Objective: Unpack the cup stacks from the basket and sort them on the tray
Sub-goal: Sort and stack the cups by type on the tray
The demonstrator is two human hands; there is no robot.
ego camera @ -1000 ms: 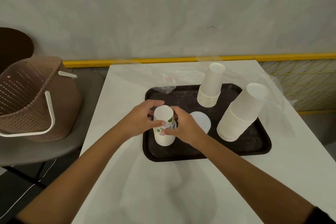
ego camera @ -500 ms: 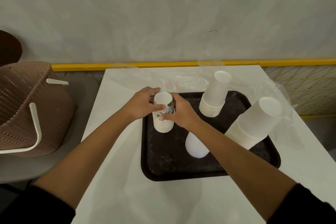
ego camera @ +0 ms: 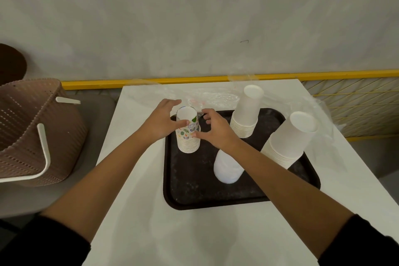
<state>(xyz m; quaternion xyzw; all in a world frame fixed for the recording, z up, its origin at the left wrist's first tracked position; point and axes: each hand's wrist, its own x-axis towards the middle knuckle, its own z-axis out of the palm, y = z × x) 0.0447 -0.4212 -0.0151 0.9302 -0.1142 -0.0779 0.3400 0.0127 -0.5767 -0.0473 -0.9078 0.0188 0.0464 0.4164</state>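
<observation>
A: Printed stack, position?
B: Printed stack [ego camera: 187, 136] stands upright, mouths down, in the upper left corner of the tray [ego camera: 194, 185], near centre frame.

A: Left hand?
B: Left hand [ego camera: 160, 122] comes in from the stack's left. The thumb tip touches its side near the top. Fingers are spread, nearly straight, reaching past the top. Can't tell whether they touch the far side. No closed grip on it.

A: Right hand?
B: Right hand [ego camera: 212, 130] is at the stack's right. The thumb tip rests on the printed side. Fingers are loosely curled and clear of it, with dark tray showing in the gap.

A: Other things on the tray?
B: Three plain white lots. A tall stack [ego camera: 246, 114] at the upper edge, just right of the right hand. A big stack [ego camera: 289, 140] at the right edge, leaning right. A low stack [ego camera: 226, 168] mid-tray, partly hidden by the right forearm.

A: Off the tray?
B: The tray lies on a white surface [ego camera: 194, 233]. Clear wrap [ego camera: 211, 96] is crumpled above the tray and runs off to its right. The basket [ego camera: 32, 127] is at frame left on a grey seat [ego camera: 95, 110] beside the surface, white handle hanging down its front. Black sleeves show at both lower corners.
</observation>
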